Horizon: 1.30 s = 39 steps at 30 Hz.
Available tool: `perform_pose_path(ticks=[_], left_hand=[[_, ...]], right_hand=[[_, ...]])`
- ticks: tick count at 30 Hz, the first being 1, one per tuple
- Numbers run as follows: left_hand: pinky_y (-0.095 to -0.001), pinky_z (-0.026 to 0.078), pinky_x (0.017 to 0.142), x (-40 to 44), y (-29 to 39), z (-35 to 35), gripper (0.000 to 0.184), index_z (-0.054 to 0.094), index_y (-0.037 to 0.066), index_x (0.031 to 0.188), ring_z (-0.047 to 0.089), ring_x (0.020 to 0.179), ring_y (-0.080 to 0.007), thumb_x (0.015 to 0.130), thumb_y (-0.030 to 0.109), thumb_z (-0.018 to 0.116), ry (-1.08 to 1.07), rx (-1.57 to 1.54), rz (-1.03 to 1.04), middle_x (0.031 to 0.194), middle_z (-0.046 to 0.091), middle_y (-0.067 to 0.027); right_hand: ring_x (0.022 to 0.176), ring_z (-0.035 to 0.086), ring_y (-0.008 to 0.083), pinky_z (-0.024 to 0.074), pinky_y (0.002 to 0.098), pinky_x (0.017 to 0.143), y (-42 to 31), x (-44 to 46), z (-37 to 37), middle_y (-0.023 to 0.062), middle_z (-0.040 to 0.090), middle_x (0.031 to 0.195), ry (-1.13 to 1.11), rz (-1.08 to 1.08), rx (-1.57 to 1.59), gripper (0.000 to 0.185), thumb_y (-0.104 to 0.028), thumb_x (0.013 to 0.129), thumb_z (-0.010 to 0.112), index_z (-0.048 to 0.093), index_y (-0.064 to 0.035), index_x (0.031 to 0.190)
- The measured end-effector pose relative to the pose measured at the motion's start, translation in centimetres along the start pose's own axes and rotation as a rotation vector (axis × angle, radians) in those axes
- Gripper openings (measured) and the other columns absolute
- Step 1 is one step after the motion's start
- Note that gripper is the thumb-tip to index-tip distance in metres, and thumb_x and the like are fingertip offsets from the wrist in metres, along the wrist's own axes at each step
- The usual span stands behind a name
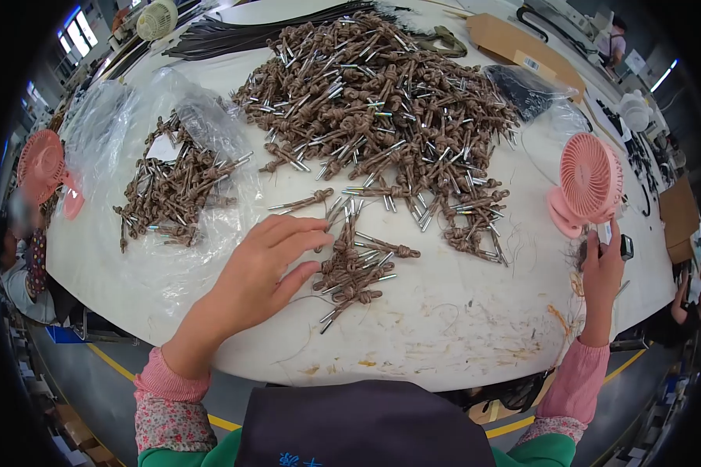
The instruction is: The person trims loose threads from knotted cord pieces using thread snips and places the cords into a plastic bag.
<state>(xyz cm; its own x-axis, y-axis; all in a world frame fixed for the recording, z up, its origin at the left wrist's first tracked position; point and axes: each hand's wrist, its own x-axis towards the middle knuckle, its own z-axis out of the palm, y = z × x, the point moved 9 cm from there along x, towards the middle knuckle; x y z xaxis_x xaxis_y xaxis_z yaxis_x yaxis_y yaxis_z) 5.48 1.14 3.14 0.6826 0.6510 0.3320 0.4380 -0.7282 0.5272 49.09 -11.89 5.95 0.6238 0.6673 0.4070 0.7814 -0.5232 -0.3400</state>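
Note:
My left hand [269,268] hovers with its fingers apart beside a small pile of knotted brown cords with metal tips [354,268]; nothing shows in its grasp. At the right, my right hand [604,268] has its index finger stretched up to the base of a pink desk fan [590,179], with another finger apart from it. Whether that fingertip presses on the fan I cannot tell. Close by the right fingers is a small black object [627,247]. A large heap of the same knotted cords [389,101] lies beyond the small pile.
Clear plastic bags [156,272] lie at the left under a smaller cord pile [175,187]. A second pink fan [43,167] stands at the left edge. Long black strips [249,35] and a cardboard box [514,47] lie at the back. Other people are at the sides.

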Motion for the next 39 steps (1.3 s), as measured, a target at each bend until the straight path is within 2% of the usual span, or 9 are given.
perform_pose_path(ticks=[6,9,13,16,20,24,27,37,39], left_hand=[[-0.0404,0.044,0.093,0.8,1.9,4.4,0.044,0.060,0.008,0.117,0.052,0.111,-0.0332,0.075,0.013,0.074,-0.144,-0.032,0.074,0.125,0.056,-0.0119],[-0.0404,0.042,0.095,0.8,1.0,5.0,0.041,0.061,0.008,0.115,0.049,0.111,-0.0331,0.077,0.018,0.073,-0.155,-0.004,0.041,0.125,0.056,-0.0091],[-0.0396,0.042,0.093,0.8,1.2,5.2,0.037,0.065,0.009,0.110,0.049,0.107,-0.0310,0.075,0.018,0.075,-0.165,-0.013,0.085,0.125,0.057,-0.0067],[-0.0389,0.042,0.091,1.0,0.7,5.5,0.035,0.066,0.010,0.108,0.048,0.104,-0.0301,0.075,0.017,0.075,-0.130,-0.068,0.090,0.123,0.059,-0.0059],[-0.0382,0.043,0.090,1.0,-0.5,5.5,0.031,0.067,0.011,0.106,0.047,0.104,-0.0293,0.077,0.015,0.074,-0.105,-0.115,0.045,0.121,0.060,-0.0046],[-0.0369,0.039,0.095,0.5,-1.6,5.7,0.029,0.068,0.014,0.103,0.049,0.107,-0.0268,0.075,0.007,0.072,-0.066,-0.195,0.010,0.121,0.061,-0.0014],[-0.0367,0.040,0.095,0.4,-1.7,5.7,0.028,0.068,0.013,0.102,0.050,0.107,-0.0262,0.076,0.004,0.072,-0.038,-0.220,0.013,0.120,0.062,-0.0009],[-0.0377,0.041,0.092,0.8,-1.0,5.6,0.024,0.068,0.012,0.097,0.051,0.105,-0.0266,0.075,0.003,0.071,0.027,-0.064,0.025,0.115,0.063,0.0004],[-0.0384,0.041,0.092,1.3,-0.4,5.0,0.023,0.068,0.012,0.095,0.051,0.106,-0.0269,0.075,0.003,0.070,0.038,0.012,0.042,0.111,0.064,0.0009]], right_hand=[[0.053,0.046,0.0095,0.0383,0.0254,0.052,-1.7,-3.0,-0.9,0.0055,0.055,0.062,0.151,-0.126,0.201,0.029,-0.022,0.097,0.054,0.058,-0.0025,0.119],[0.053,0.048,0.0072,0.0392,0.0236,0.051,0.5,-3.1,0.2,0.0012,0.054,0.060,0.020,0.047,0.338,0.029,-0.024,0.098,0.053,0.059,-0.0034,0.117],[0.054,0.046,0.0060,0.0375,0.0235,0.050,-0.5,-3.9,1.0,-0.0003,0.052,0.062,-0.105,0.012,0.534,0.028,-0.023,0.098,0.053,0.059,-0.0053,0.119],[0.058,0.047,0.0056,0.0377,0.0238,0.051,-1.3,-2.2,-1.1,-0.0011,0.051,0.065,0.259,-0.153,0.418,0.031,-0.024,0.096,0.057,0.058,-0.0067,0.122],[0.059,0.051,0.0113,0.0425,0.0272,0.057,-3.7,1.1,-1.0,0.0013,0.056,0.071,0.381,-0.100,0.154,0.056,-0.039,0.084,0.071,0.053,-0.0122,0.130],[0.062,0.055,0.0147,0.0454,0.0294,0.060,-2.7,3.9,1.2,0.0040,0.062,0.078,0.434,-0.117,0.055,0.060,-0.040,0.082,0.071,0.050,-0.0149,0.133],[0.065,0.058,0.0148,0.0469,0.0298,0.063,-1.2,4.2,1.4,0.0054,0.066,0.085,0.431,-0.125,0.045,0.055,-0.033,0.086,0.067,0.047,-0.0167,0.136],[0.058,0.036,0.0032,0.0313,0.0188,0.054,-0.6,2.1,0.7,-0.0058,0.046,0.067,0.452,-0.085,0.571,0.037,-0.016,0.094,0.057,0.052,-0.0047,0.129],[0.058,0.033,0.0015,0.0279,0.0166,0.054,-4.5,0.7,2.6,-0.0077,0.045,0.069,0.202,-0.165,0.796,0.028,-0.014,0.096,0.056,0.058,-0.0019,0.121]])
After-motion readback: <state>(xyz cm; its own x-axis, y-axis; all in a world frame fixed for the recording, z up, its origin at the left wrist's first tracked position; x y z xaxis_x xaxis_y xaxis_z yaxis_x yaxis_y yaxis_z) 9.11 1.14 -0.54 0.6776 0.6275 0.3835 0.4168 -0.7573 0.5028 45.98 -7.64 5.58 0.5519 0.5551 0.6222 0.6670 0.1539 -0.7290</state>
